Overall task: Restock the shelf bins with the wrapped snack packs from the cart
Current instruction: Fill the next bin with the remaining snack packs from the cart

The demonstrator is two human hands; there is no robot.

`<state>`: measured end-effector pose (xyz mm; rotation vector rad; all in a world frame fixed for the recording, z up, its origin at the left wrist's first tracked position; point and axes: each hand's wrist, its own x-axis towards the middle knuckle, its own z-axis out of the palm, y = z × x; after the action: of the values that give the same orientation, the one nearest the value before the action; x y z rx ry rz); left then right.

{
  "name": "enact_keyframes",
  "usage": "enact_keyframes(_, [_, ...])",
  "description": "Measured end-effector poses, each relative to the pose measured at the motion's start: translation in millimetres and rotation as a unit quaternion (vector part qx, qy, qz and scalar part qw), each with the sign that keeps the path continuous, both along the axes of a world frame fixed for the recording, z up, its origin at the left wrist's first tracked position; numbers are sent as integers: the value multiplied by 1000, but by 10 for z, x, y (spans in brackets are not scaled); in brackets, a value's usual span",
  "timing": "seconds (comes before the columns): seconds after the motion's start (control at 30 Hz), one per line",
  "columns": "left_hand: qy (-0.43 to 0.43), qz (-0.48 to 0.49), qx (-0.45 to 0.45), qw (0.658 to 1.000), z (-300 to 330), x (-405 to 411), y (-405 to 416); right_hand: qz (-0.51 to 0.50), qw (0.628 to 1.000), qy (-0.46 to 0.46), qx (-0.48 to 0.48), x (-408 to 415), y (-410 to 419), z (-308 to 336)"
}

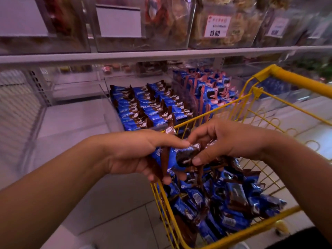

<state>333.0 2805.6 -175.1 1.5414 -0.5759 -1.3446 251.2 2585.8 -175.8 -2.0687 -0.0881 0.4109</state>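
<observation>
My left hand (136,155) grips a small stack of blue-and-brown wrapped snack packs (172,159) above the cart's near-left corner. My right hand (226,141) pinches the top pack of that stack at its right end. Below them the yellow wire cart (287,79) holds a loose pile of the same packs (230,200). On the lower shelf a clear bin (107,97) contains neat rows of blue-and-brown packs (149,106). Right of it another bin holds blue-and-pink packs (212,90).
Left of the filled bin stands an empty clear bin (75,90) on the white shelf. The upper shelf (161,54) carries clear bins of other snacks with price tags (216,26). Tiled floor (118,203) lies left of the cart.
</observation>
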Motion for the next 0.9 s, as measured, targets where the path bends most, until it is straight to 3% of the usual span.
enact_keyframes(0.1, [69, 62, -20, 995, -30, 82, -18, -85, 995, -27, 47, 29, -160, 10])
enact_keyframes(0.23, [148, 166, -77, 972, -69, 145, -75, -175, 963, -61, 196, 51, -373, 30])
enact_keyframes(0.43, [205, 226, -116, 945, -82, 141, -131, -212, 931, -121, 273, 136, -397, -2])
enact_keyframes(0.53, [229, 248, -140, 931, -94, 137, -107, -186, 914, -152, 327, 113, -387, 42])
enact_keyframes(0.6, [235, 253, -145, 927, -105, 137, -78, -141, 919, -166, 328, 66, -385, 73])
enact_keyframes(0.73, [226, 210, -137, 941, -93, 110, -10, -77, 951, -176, 243, 59, -222, 41])
enact_keyframes(0.9, [133, 140, -118, 974, -59, 55, 77, -45, 966, -168, 193, 111, 6, -42])
